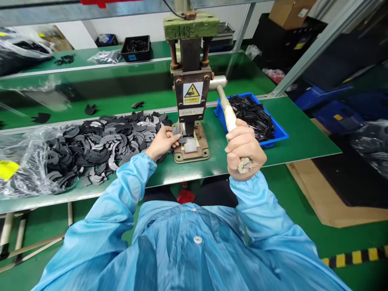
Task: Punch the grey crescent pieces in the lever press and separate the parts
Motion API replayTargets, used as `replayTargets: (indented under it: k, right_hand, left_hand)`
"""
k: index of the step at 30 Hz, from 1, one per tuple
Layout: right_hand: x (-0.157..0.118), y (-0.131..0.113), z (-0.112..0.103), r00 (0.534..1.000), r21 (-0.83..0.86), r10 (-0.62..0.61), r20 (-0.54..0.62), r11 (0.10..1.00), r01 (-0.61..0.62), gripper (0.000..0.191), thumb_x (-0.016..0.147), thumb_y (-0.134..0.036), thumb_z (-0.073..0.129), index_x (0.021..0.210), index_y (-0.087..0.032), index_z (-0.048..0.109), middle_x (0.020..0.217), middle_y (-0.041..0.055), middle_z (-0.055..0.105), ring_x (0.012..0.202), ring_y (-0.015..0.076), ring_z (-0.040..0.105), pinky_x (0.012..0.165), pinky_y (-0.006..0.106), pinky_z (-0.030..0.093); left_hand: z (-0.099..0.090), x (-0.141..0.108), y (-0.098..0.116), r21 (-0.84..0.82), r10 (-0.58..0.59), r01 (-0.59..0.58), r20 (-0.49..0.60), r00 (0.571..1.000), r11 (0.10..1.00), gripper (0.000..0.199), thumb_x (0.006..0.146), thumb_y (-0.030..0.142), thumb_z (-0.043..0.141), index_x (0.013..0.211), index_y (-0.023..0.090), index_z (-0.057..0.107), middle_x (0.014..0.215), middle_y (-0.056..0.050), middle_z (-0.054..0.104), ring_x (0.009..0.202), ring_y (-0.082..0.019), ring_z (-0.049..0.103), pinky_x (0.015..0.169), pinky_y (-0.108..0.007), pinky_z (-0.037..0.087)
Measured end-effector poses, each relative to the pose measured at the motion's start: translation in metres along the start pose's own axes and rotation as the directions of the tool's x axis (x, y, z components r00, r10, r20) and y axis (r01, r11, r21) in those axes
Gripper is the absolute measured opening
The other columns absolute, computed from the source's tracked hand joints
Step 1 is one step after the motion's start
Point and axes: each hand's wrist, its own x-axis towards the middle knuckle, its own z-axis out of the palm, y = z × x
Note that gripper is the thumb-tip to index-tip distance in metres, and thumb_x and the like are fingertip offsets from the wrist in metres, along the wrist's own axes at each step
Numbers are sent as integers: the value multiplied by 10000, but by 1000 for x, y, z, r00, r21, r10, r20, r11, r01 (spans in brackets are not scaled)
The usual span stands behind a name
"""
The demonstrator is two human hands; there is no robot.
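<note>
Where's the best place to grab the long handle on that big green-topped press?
I'd hold the lever handle by its pale, wrapped free end, where the right hand grips now. Come from the person's side and curl your fingers right around: it's a slim bar sticking out toward them, away from the press.

A yellow triangular warning sign [192, 92] with an exclamation mark and a hand symbol fronts the press [179, 83], above and between the grips of the left hand [164, 142] and right hand [245, 150]. Its Chinese line is too small to read surely. Just below, nearer the left grip, a pale strip [190, 112] carries Chinese characters ending in exclamation marks. Far above both grips, dark handwritten digits, apparently ending in 8, mark the green block [209, 27].
</note>
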Motion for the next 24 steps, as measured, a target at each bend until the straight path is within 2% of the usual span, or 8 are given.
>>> replayTargets:
  k: [5, 9, 14, 21, 24]
  right_hand:
    - [-1, 1, 1, 1000, -16, 1, -9, 1000, -1, 254, 944, -330, 724, 761, -242, 571, 741, -52, 646, 963, 166, 728, 1182, 604, 564]
    - [-1, 1, 1, 1000, -14, -6, -6, 1000, 6, 246, 944, -308, 717, 761, -237, 569, 741, -46, 644, 968, 170, 723, 1175, 615, 564]
    - [-1, 0, 0, 1000, -4, 4, 6, 1000, -4, 244, 971, -336, 707, 788, -237, 578, 764, -46, 650, 981, 155, 715, 1228, 608, 540]
    - [-2, 2, 1, 1000, -11, -13, -26, 1000, 13, 241, 950, -376, 701, 773, -265, 580, 750, -76, 658, 967, 138, 734, 1179, 533, 584]
    - [-2, 2, 1, 1000, -28, -9, -23, 1000, 9, 237, 954, -403, 676, 776, -277, 583, 743, -78, 657, 963, 143, 745, 1171, 538, 602]
  left_hand:
    - [4, 11, 8, 62, -81, 78, 52, 995, 995, 412, 857, 340, 928, 903, 199, 544, 578, 35, 655, 473, -97, 610, 478, -170, 446]
    - [8, 17, 10, 117, -147, 131, 138, 979, 984, 384, 911, 362, 882, 825, 199, 545, 557, 17, 646, 463, -107, 612, 471, -186, 482]
    - [14, 23, 11, 176, -206, 176, 172, 963, 968, 343, 953, 344, 841, 855, 206, 543, 557, 34, 635, 453, -119, 638, 456, -188, 495]
    - [2, 26, 6, 105, -209, 192, 186, 960, 976, 429, 924, 427, 877, 876, 223, 502, 557, 36, 616, 458, -141, 658, 453, -208, 515]
    - [3, 29, 5, 125, -214, 194, 179, 960, 973, 378, 937, 401, 861, 899, 214, 535, 578, 34, 609, 470, -151, 662, 457, -227, 520]
